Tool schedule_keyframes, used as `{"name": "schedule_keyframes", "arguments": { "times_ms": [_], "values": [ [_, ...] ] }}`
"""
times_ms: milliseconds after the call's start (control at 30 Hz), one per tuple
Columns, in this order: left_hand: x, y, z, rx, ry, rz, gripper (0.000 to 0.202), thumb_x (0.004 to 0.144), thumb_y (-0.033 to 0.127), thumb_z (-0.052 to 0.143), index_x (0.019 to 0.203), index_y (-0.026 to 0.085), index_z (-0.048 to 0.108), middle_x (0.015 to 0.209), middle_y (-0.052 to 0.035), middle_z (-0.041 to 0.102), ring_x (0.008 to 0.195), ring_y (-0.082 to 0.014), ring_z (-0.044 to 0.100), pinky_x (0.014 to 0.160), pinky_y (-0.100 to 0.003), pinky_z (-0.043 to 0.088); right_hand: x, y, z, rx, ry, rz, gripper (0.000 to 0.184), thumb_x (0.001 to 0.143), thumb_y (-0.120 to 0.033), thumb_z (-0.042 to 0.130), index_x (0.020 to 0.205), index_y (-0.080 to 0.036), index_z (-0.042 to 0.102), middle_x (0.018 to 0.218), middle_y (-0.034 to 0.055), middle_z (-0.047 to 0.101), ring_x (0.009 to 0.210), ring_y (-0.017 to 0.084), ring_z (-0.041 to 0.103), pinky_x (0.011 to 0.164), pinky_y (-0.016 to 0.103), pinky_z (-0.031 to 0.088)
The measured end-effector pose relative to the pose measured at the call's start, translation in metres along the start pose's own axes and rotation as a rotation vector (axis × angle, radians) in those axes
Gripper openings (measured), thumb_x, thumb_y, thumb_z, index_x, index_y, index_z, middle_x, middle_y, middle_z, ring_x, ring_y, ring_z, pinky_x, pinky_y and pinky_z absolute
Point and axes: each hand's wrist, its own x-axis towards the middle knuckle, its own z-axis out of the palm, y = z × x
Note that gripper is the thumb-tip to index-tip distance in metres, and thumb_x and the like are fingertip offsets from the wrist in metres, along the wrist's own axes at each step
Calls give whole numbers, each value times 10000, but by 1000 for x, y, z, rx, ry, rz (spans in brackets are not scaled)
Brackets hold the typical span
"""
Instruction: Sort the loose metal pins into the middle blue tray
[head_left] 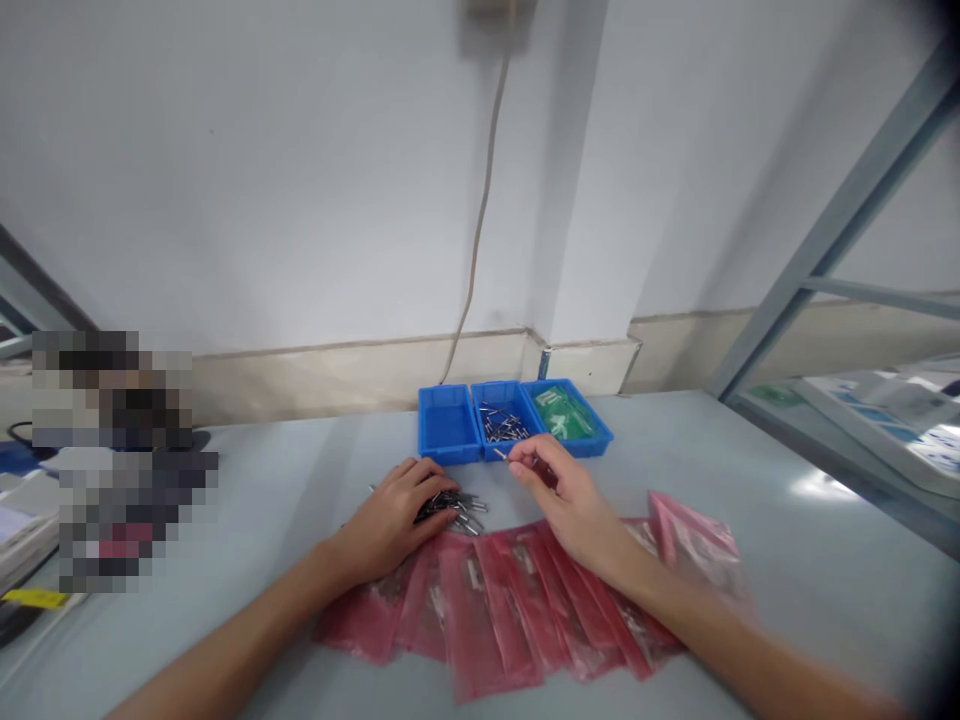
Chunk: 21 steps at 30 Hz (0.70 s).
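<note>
Between the thumb and forefinger of my right hand (559,490) is a thin metal pin (501,455), its tip pointing left toward the middle blue bin. My left hand (405,510) lies with fingers apart over a pile of small metal pins (466,508) on the table; part of the pile is hidden beneath it. Several pink plastic bags (491,625) are fanned out in front of me, overlapping, with small pieces showing through some. My right forearm passes over the bags at the right.
Three blue bins stand together near the wall: a bare left bin (448,415), a middle bin (504,388) with metal pins, and a right bin (600,440) with green bags. A blurred-out person (135,460) is at the left. A metal frame (795,290) rises at right.
</note>
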Motion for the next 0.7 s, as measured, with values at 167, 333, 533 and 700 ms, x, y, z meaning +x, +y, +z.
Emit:
{"name": "schedule_keyframes", "arguments": {
  "times_ms": [167, 333, 533, 700],
  "values": [
    [0, 0, 0, 3, 12, 6, 238, 1096, 329, 644, 1321, 265, 686, 1292, -72, 648, 1160, -275, 600, 1054, -470, 525, 1, -2, 1, 8, -5, 4, 144, 1087, -326, 556, 1021, -257, 664, 959, 11, 654, 872, 215, 611, 800, 343, 473],
    [0, -1, 0, 9, 13, 7, 228, 1100, 338, 634, 1308, 260, 687, 1285, -73, 649, 1166, -275, 600, 1063, -478, 524, -1, -2, 1, -6, -15, 6, 154, 1096, -326, 544, 1007, -257, 650, 936, 4, 629, 846, 206, 585, 763, 331, 454],
    [0, 0, 0, 7, 1, 1, 237, 1102, 349, 633, 1317, 264, 687, 1288, -73, 646, 1169, -277, 593, 1066, -484, 521, -1, -4, 0, -8, -18, 10, 134, 1085, -309, 562, 987, -255, 636, 913, -3, 597, 831, 197, 567, 727, 321, 434],
    [0, 1, 0, 3, 7, 3, 235, 1109, 353, 620, 1316, 263, 685, 1287, -75, 646, 1166, -276, 595, 1063, -482, 526, -1, -6, 0, 1, -25, 18, 111, 1080, -299, 569, 997, -257, 629, 927, -1, 606, 837, 197, 572, 720, 320, 431]
  ]
}}
